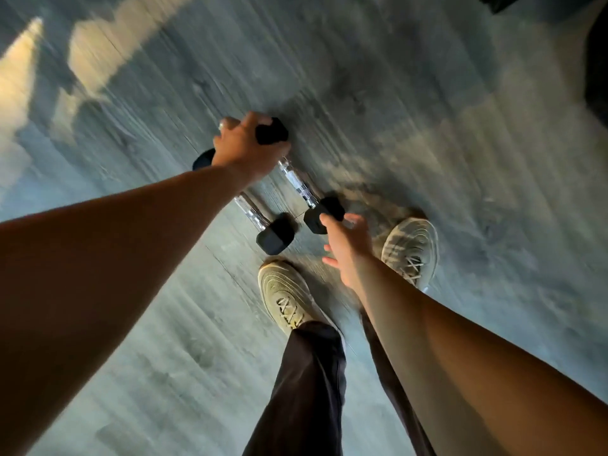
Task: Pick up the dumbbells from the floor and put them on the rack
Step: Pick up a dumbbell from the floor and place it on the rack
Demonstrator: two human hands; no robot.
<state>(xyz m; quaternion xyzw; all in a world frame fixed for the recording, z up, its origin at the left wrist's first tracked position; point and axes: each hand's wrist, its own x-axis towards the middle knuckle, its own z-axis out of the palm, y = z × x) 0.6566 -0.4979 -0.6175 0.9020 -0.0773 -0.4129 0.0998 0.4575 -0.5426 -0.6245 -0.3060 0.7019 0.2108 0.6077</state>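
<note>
Two black hex dumbbells with chrome handles lie side by side on the grey wood floor. The left dumbbell (274,236) is partly hidden under my left forearm. The right dumbbell (297,181) runs from a far head beside my left thumb to a near head at my right fingertips. My left hand (245,146) is over the far ends of both, back towards the camera, fingers bent; motion blur hides whether it grips anything. My right hand (345,248) has its fingers spread and reaches the near head of the right dumbbell. No rack is in view.
My two feet in beige sneakers stand just behind the dumbbells, the left foot (284,297) and the right foot (411,248). A dark object (597,77) sits at the right edge. Sunlit patches (19,80) fall across the floor at the upper left.
</note>
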